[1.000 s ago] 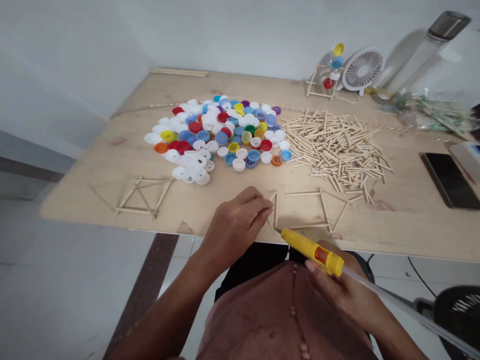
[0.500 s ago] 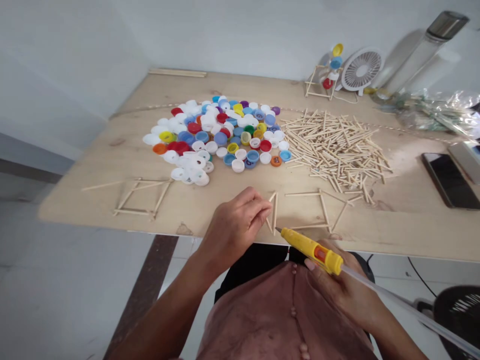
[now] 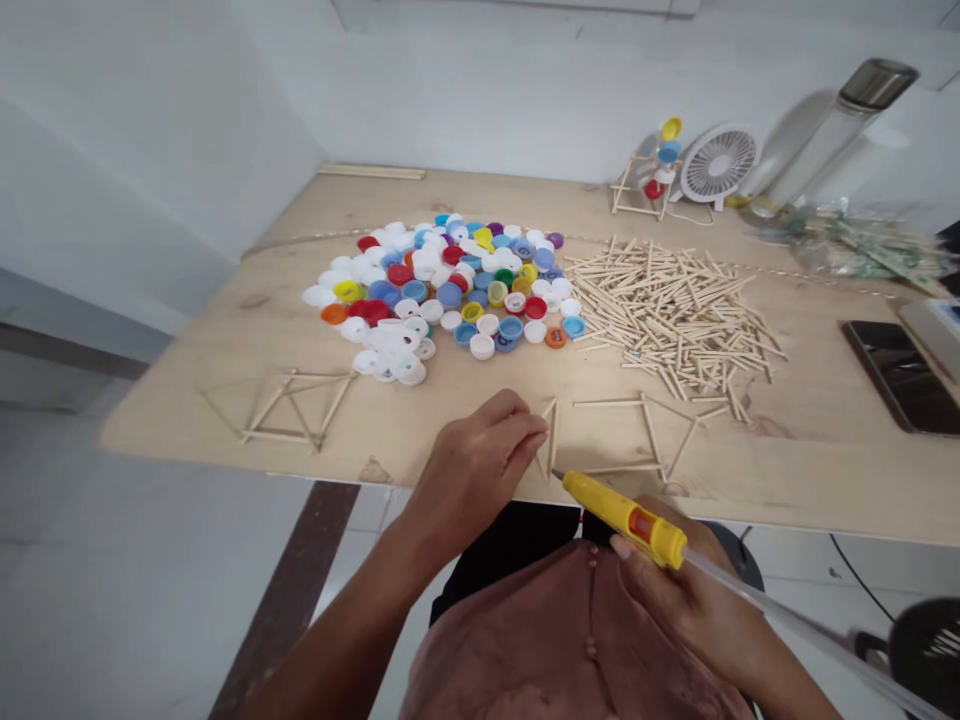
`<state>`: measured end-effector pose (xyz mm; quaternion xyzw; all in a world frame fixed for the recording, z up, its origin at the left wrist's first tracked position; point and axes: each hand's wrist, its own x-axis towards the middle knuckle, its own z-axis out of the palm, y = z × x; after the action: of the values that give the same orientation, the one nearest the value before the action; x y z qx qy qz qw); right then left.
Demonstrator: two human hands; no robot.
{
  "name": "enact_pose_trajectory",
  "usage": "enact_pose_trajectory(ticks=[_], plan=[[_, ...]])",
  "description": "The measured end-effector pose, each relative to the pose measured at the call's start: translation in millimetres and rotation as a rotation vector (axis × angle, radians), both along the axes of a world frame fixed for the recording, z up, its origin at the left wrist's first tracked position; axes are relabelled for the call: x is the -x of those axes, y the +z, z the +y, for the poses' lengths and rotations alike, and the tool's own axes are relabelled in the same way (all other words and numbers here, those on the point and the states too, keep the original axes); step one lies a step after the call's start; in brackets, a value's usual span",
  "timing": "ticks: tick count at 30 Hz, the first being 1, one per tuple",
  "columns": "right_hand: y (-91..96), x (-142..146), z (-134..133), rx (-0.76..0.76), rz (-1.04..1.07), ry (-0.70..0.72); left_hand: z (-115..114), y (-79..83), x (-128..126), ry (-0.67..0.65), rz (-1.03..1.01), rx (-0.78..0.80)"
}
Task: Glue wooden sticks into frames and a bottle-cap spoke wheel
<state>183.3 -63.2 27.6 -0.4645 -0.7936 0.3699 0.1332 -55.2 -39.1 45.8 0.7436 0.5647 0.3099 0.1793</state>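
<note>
My right hand (image 3: 679, 575) grips a yellow glue gun (image 3: 622, 515), a long clear glue stick (image 3: 795, 620) trailing out of its back. The nozzle touches or nearly touches the lower end of a short wooden stick (image 3: 554, 440) at the table's front edge. My left hand (image 3: 484, 455) is closed in a pinch on the thin sticks (image 3: 543, 450) there, which meet at the top; its fingertips partly hide them. To the right lies a flat stick frame (image 3: 651, 435), open on its left side. A stick frame (image 3: 281, 435) with slanted pieces rests on the left.
Colourful bottle caps (image 3: 450, 285) are heaped mid-table beside a pile of short sticks (image 3: 675, 310). Behind stand a stick-and-cap model (image 3: 637, 190), a small white fan (image 3: 718, 165) and a tall bottle (image 3: 832, 130). A phone (image 3: 904, 375) lies at the right.
The view has shifted, so the table sits slightly lower in the picture. Both hands keep nearly the same pose, with the glue gun's nozzle still at the stick's lower end.
</note>
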Motion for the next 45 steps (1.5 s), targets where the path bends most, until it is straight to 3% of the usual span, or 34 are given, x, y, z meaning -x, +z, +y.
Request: enact_pose_trajectory(ticks=[25,31,45], plan=[[1.4,-2.5,-0.2,-0.031,-0.061,0.002,-0.8,2.9,-1.9,-0.006,0.079,-0.003],[1.8,-2.6,-0.6,-0.043,-0.077,0.056,-0.7,1.9,-1.8,-0.001,0.088,-0.009],[-0.2,-2.6,1.2,-0.068,-0.058,-0.011,-0.4,2.5,-2.2,-0.011,0.116,-0.025]])
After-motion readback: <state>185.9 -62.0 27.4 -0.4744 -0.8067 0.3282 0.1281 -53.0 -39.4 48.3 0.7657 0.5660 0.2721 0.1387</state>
